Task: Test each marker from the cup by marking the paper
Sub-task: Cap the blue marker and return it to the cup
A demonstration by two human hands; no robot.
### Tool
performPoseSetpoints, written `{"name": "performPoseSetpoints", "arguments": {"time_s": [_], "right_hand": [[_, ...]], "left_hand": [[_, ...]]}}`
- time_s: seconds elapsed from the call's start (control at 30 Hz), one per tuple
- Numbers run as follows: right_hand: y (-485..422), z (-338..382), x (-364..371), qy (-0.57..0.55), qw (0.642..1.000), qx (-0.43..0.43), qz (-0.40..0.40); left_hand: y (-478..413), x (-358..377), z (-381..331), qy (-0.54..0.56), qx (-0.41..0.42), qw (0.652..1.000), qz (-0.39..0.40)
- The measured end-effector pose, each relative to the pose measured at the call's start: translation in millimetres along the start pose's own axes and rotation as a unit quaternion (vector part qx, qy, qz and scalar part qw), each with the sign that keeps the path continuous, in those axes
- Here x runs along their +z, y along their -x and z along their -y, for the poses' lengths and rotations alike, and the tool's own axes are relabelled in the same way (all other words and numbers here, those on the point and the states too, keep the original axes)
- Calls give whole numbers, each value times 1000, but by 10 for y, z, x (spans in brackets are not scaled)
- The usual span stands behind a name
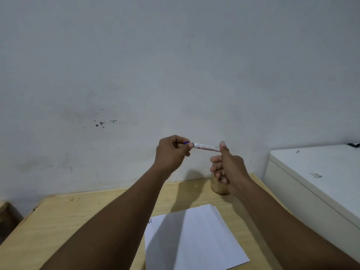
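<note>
A pale grey wall [175, 55], flecked with a few dark spots at left of centre, fills the upper part of the scene behind a light wooden counter [58, 221]. At far right stands a white cabinet-like unit [315, 182], its top marked by a small smudge and a dark object at its far edge, too cut off to identify.

On the counter, a white sheet of paper [194, 240] lies near the person, just right of centre, with short dark pen strokes at its far left corner. Beyond the paper, near the far edge of the counter, a brownish cup [219, 189] stands largely hidden behind the right hand; its contents cannot be seen.

Two bare forearms reach up from the near edge, raised well above the counter and in front of the wall. The left hand [172, 152] is closed around the blue-tipped end of a white marker [205, 147], while the right hand [227, 168] pinches the other end between thumb and fingers. The marker runs roughly level between the hands, which sit slightly apart along its barrel, red print faintly visible on the white body. Whether a cap is on the blue end cannot be told.
</note>
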State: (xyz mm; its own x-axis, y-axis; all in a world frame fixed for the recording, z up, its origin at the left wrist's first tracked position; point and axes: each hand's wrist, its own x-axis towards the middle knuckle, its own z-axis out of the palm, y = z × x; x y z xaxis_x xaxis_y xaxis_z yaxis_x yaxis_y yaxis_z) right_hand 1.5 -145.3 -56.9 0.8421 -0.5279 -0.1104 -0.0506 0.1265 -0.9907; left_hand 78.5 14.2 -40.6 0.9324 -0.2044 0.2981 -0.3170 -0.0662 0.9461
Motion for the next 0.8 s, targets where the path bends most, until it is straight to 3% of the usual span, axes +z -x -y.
{"name": "performPoseSetpoints", "arguments": {"time_s": [0.23,0.43,0.53,0.8], "right_hand": [[-119,44,-458,57,997,-45,-38],[-211,37,-581,101,992,-54,-52],[-253,74,-609,118,990,-63,-55],[-203,347,-539,135,984,-109,-35]], "left_hand": [[-234,429,-74,-202,113,972,37],[-270,801,96,-356,94,916,162],[-269,854,121,-389,87,895,201],[-367,851,-56,-417,76,883,202]]}}
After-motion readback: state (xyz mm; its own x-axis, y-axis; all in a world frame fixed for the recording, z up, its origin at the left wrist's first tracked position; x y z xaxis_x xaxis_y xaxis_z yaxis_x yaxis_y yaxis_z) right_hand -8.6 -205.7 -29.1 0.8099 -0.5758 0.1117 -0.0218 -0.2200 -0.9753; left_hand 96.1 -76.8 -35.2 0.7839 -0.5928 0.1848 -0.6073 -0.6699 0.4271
